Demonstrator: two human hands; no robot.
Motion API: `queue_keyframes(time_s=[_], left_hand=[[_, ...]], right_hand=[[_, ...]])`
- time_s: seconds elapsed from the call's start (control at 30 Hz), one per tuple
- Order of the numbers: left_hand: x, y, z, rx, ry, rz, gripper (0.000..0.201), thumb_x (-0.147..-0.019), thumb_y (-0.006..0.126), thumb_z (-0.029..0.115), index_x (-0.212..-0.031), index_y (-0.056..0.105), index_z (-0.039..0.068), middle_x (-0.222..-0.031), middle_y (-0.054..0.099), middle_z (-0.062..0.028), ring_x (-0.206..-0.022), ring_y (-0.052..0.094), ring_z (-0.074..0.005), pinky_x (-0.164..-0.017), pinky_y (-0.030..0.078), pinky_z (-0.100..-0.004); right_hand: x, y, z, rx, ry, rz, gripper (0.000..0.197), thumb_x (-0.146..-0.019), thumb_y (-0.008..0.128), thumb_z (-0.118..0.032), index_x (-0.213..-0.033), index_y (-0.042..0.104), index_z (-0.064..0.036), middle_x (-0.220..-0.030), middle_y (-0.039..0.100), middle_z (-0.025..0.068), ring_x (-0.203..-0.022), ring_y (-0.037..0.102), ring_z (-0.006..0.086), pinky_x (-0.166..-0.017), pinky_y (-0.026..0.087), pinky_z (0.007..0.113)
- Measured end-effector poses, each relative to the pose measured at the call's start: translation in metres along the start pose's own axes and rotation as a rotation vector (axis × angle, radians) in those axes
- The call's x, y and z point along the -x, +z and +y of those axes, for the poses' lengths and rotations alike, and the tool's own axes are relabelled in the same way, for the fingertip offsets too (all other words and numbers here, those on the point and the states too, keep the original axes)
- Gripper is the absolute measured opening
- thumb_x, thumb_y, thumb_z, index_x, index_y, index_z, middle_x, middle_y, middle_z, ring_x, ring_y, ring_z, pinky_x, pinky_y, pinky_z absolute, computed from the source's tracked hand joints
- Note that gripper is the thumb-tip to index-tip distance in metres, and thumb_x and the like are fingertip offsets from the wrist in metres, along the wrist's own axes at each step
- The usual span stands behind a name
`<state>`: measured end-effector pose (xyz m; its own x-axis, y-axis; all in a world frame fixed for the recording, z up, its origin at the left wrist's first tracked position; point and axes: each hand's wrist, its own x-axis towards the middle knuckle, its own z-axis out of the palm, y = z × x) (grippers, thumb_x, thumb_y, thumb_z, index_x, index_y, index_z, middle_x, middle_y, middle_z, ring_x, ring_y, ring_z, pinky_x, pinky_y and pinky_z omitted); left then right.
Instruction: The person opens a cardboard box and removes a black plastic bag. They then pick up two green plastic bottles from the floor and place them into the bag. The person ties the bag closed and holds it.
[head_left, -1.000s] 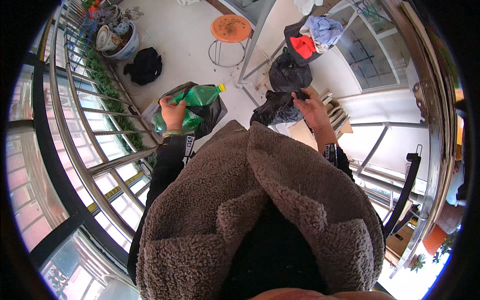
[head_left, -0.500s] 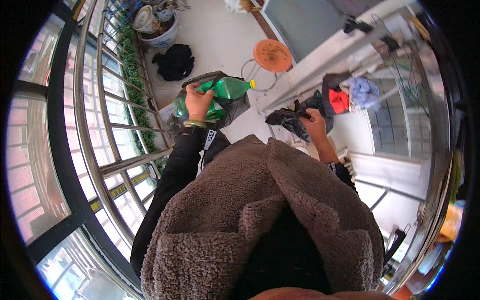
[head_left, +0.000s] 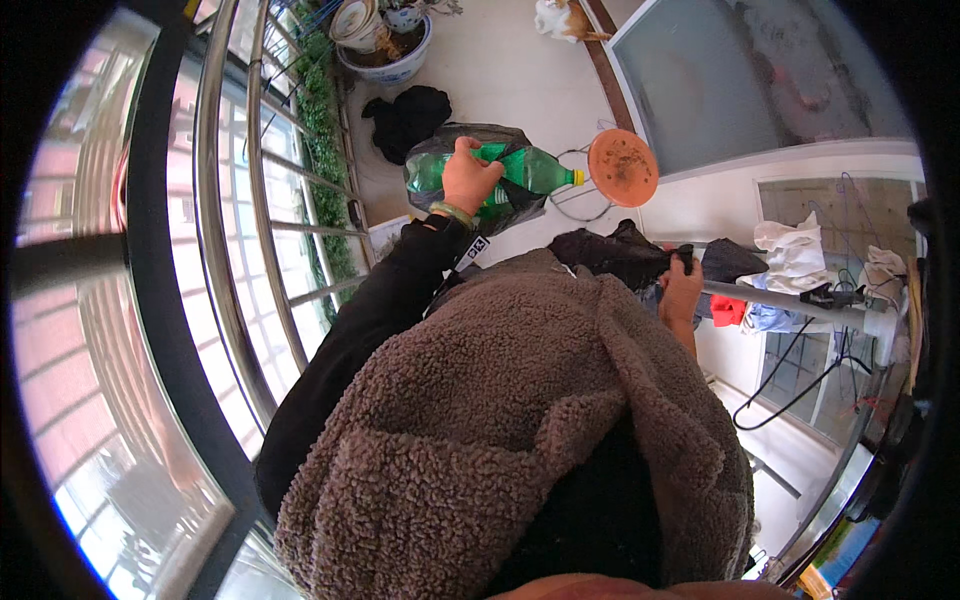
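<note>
My left hand point(head_left: 470, 180) is closed on a green plastic bottle point(head_left: 541, 171) with a yellow cap, lying sideways and pointing right. Around and under the bottle spreads a thin black plastic bag point(head_left: 488, 137). More green plastic point(head_left: 424, 172) shows left of the hand; whether it is a second bottle I cannot tell. On the right, my right hand point(head_left: 681, 292) pinches the edge of another black plastic bag point(head_left: 615, 257), which stretches leftward in front of my brown fleece. The far ends of my right fingers are partly covered by the bag.
An orange round stool point(head_left: 623, 167) stands beyond the bottle. Potted plants point(head_left: 391, 62) and a black heap point(head_left: 408, 118) are at the far left, along metal railings point(head_left: 211, 200). Laundry point(head_left: 790, 255) and a black hanger point(head_left: 800, 395) hang at right; a cat point(head_left: 566, 20) is far off.
The view has shifted, so the surroundings sit farther right. My right hand has raised and stretched its black bag leftward. The left hand still holds the bottle.
</note>
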<state>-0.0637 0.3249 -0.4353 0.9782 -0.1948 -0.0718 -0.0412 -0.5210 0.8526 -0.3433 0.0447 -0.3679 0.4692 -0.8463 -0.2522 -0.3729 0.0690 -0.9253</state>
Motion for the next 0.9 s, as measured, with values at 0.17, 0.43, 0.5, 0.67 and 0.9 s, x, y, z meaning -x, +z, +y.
queue_keyframes(time_s=[0.17,0.43,0.5,0.67,0.9], left_hand=[[-0.057,0.013,0.010,-0.041,0.036,-0.043,0.044,-0.069,0.070,0.021,-0.107,0.053,0.006,-0.078,0.069,-0.0128,-0.074,0.067,-0.0305,-0.069,0.052,-0.0411],[-0.153,0.062,0.029,-0.068,0.107,-0.082,0.039,-0.070,0.070,0.020,-0.103,0.056,0.005,-0.078,0.069,-0.0126,-0.075,0.067,-0.0310,-0.071,0.052,-0.0407],[-0.174,0.075,0.037,-0.084,0.106,-0.131,0.039,-0.070,0.070,0.021,-0.102,0.057,0.005,-0.078,0.069,-0.0130,-0.077,0.067,-0.0316,-0.072,0.052,-0.0417],[-0.217,0.114,0.064,-0.135,0.194,-0.215,0.040,-0.069,0.070,0.024,-0.102,0.057,0.005,-0.079,0.069,-0.0136,-0.077,0.067,-0.0312,-0.072,0.052,-0.0409],[-0.251,0.179,0.111,-0.173,0.317,-0.353,0.039,-0.070,0.070,0.026,-0.102,0.059,0.007,-0.081,0.070,-0.0129,-0.077,0.067,-0.0299,-0.072,0.051,-0.0406]], right_hand=[[-0.014,0.017,-0.019,-0.473,0.027,0.084,0.021,-0.091,0.058,-0.003,-0.110,0.051,-0.0056,-0.098,0.066,0.0120,-0.070,0.060,0.0132,-0.061,0.053,0.025],[-0.030,0.024,-0.014,-0.722,-0.060,0.058,0.031,-0.092,0.051,0.007,-0.122,0.047,0.0007,-0.118,0.059,0.0188,-0.111,0.061,0.0286,-0.092,0.055,0.036],[-0.034,0.023,-0.010,-0.745,-0.010,0.146,0.025,-0.093,0.052,0.003,-0.118,0.053,0.0007,-0.115,0.062,0.0177,-0.105,0.064,0.0271,-0.087,0.056,0.034],[-0.042,0.021,-0.001,-0.691,-0.004,0.261,0.017,-0.095,0.052,-0.001,-0.111,0.058,-0.0004,-0.109,0.066,0.0143,-0.092,0.068,0.0225,-0.080,0.058,0.033],[-0.041,0.019,-0.004,-0.127,0.054,0.482,0.020,-0.090,0.056,0.000,-0.109,0.059,-0.0046,-0.103,0.065,0.0067,-0.088,0.061,0.0153,-0.077,0.049,0.026]])
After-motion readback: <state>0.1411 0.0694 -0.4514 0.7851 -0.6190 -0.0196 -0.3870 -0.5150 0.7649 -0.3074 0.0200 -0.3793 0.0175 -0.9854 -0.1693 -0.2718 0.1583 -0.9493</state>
